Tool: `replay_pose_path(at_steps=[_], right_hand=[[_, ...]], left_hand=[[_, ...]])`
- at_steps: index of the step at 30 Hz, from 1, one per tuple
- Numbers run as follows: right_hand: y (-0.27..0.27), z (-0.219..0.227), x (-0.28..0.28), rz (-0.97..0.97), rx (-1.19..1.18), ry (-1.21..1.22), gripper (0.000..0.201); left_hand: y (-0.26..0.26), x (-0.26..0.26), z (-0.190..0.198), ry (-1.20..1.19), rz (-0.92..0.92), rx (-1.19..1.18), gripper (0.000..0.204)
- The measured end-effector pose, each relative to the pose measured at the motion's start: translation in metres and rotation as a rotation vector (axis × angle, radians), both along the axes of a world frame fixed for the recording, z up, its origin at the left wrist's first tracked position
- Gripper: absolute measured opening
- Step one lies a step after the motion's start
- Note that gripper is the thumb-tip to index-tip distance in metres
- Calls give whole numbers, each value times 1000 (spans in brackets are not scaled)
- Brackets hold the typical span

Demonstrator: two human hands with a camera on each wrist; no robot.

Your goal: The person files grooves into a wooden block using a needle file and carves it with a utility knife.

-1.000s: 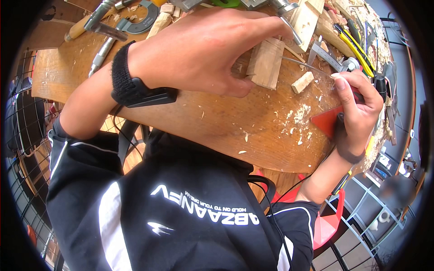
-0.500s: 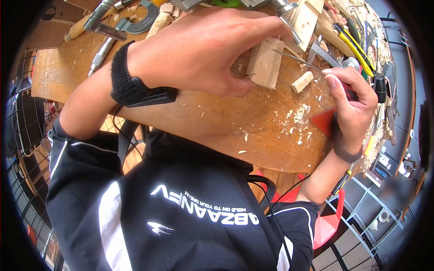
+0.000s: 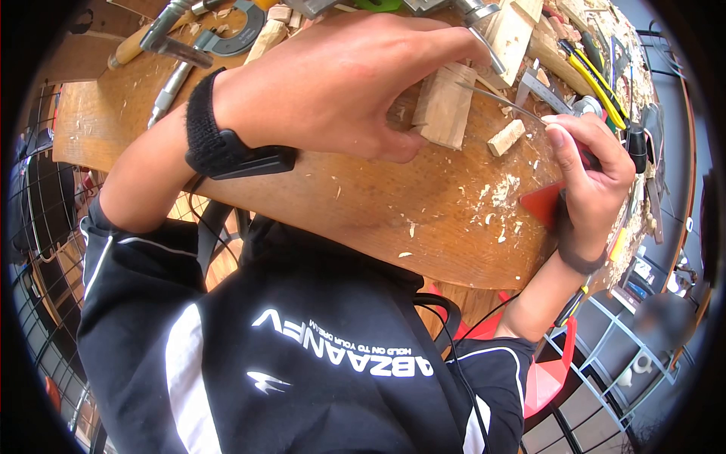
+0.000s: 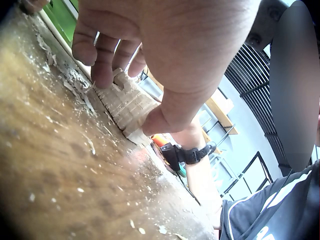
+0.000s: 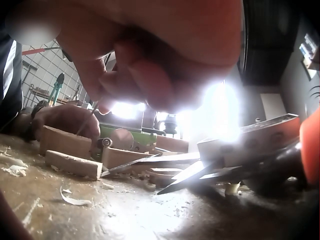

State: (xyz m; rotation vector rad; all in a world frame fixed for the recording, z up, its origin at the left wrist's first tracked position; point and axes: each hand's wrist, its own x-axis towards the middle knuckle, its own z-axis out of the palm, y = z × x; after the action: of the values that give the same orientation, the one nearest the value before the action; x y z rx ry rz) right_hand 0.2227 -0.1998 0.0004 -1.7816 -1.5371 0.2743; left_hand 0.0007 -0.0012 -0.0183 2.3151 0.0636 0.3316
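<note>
My left hand (image 3: 325, 94) holds a squared wooden block (image 3: 445, 110) on the bench, thumb at its near end and fingers at the far side. In the left wrist view, the block (image 4: 127, 107) shows a notch in its top edge between thumb and fingers. With thumb and forefinger, my right hand (image 3: 594, 163) pinches a thin metal rod-like tool (image 3: 510, 104). Its tip overlaps the block's upper right corner in the head view. From the right wrist, the rod (image 5: 89, 119) slants down to the block (image 5: 65, 142). The tool's rear end is hidden in my palm.
A small wood offcut (image 3: 506, 138) lies right of the block, with shavings (image 3: 499, 193) nearer the edge. Beyond are calipers (image 3: 546, 97) and a yellow-and-black tool (image 3: 594, 82). A micrometer (image 3: 234, 34) lies at the far left, an orange-red flat piece (image 3: 538, 203) beside my right wrist.
My right hand has moved slightly left, carrying the tool's tip from the block's right side onto its upper corner; it has hardly shifted since half a second ago. The left hand and block stay put.
</note>
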Motion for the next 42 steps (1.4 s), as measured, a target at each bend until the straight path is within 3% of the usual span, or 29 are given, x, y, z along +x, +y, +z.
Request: replay_pose_path(at_steps=[8, 10, 32, 34, 36, 38, 42], right_hand=[[0, 3, -8, -52, -12, 43, 8], [-2, 3, -3, -44, 3, 31, 7], [-8, 8, -4, -54, -55, 105, 7], [-5, 9, -5, -19, -64, 63, 7], [-8, 6, -3, -76, -74, 108, 8], [-9, 5, -3, -87, -61, 125, 7], [-7, 8, -4, -35, -81, 94, 7]], left_hand=[[2, -1, -2, 21, 0, -3, 81], [6, -1, -12, -119, -19, 40, 80], [8, -4, -9, -92, -14, 23, 82], [7, -5, -3, 4, -9, 108, 68], [11, -11, 2, -102, -21, 147, 68], [15, -9, 35, 121, -221, -57, 76], [18, -12, 24, -30, -271, -96, 76]])
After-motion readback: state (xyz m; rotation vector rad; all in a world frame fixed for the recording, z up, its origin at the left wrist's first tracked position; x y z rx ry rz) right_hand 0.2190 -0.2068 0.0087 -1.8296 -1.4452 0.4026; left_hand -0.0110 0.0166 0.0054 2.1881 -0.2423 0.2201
